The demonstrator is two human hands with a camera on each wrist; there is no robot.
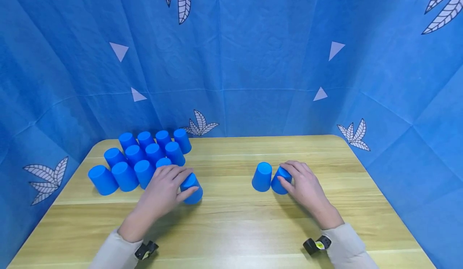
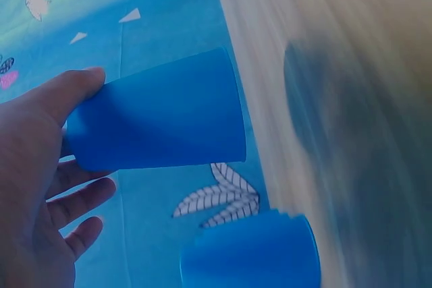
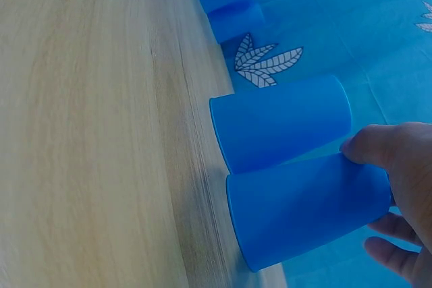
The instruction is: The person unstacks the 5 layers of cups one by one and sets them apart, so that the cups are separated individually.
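My left hand (image 1: 162, 190) grips an upside-down blue cup (image 1: 192, 191) near its closed end, thumb on one side and fingers on the other. In the left wrist view this cup (image 2: 162, 116) appears raised a little, its rim apart from the shadow on the table. On the right side, my right hand (image 1: 305, 186) pinches another upside-down blue cup (image 1: 279, 184) by its upper part. Close against that cup's left side stands a second blue cup (image 1: 262, 176), also mouth down. The right wrist view shows the held cup (image 3: 310, 207) and its neighbour (image 3: 283, 123) side by side.
Several more upside-down blue cups (image 1: 124, 176) stand in rows at the table's back left, some partly hidden behind my left hand. The wooden table (image 1: 231, 220) has a back edge against a blue patterned curtain (image 1: 253, 60), which also hangs at both sides.
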